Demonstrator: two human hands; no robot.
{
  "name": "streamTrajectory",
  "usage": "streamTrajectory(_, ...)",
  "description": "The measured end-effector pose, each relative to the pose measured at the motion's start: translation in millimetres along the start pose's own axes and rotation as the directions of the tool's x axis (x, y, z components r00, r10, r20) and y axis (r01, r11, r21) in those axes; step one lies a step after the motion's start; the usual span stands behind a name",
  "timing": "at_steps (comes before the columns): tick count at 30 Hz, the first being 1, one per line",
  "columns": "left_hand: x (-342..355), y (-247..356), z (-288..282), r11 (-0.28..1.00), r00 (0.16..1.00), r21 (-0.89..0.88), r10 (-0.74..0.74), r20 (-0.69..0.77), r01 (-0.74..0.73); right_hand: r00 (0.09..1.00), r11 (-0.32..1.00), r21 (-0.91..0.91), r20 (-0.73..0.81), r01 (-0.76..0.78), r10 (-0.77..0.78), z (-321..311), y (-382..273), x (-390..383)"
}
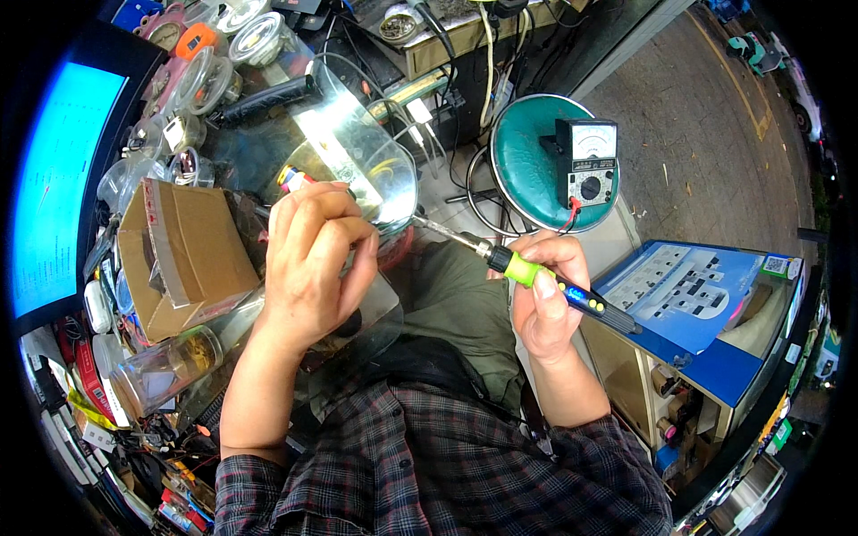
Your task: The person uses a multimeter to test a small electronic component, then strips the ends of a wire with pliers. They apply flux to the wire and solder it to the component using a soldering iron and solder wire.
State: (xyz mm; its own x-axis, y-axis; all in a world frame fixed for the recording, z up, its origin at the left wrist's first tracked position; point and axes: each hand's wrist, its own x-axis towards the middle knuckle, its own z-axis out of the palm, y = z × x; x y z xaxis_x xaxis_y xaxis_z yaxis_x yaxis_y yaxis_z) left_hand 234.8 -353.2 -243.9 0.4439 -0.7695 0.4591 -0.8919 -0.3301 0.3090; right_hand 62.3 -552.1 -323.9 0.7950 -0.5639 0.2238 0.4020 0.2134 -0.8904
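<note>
My right hand (550,299) grips a soldering iron (527,271) with a bright green collar, a black handle and a small lit display. Its metal tip slants up and left, toward the rounded edge of a glass tabletop (393,192). My left hand (317,255) is over that tabletop, fingers curled together with the back of the hand uppermost. Whatever the fingertips pinch, if anything, is hidden. Just beyond them shows a small red, yellow and blue object (293,179); I cannot tell whether the hand touches it.
Left of my left hand stands an open cardboard box (192,259), with clear plastic tubs (204,80) behind it. A lit monitor (67,179) is at far left. An analog multimeter (590,165) rests on a green stool (518,161). A blue-topped cabinet (706,366) stands at right.
</note>
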Motion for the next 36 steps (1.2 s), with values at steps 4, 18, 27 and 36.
streamTrajectory(4, 0, 0, 2, 1.000, 1.000, -0.007, 0.003, -0.007, -0.003, 0.999, 0.999, 0.041, 0.023, 0.031, -0.032, -1, 3, 1)
streamTrajectory(18, -2, 3, 1, 0.987, 0.996, 0.140, 0.089, -0.024, -0.084, 0.999, 0.999, 0.024, -0.008, 0.039, -0.039, -3, 4, -10)
streamTrajectory(27, -2, 3, 1, 0.989, 0.997, 0.130, 0.079, -0.009, -0.077, 0.999, 0.999, -0.036, -0.043, 0.006, -0.007, 5, 0, -8)
streamTrajectory(36, -2, 2, 1, 0.991, 0.997, 0.115, 0.076, -0.008, -0.074, 0.999, 0.999, -0.039, -0.038, 0.027, -0.028, 6, -1, -6)
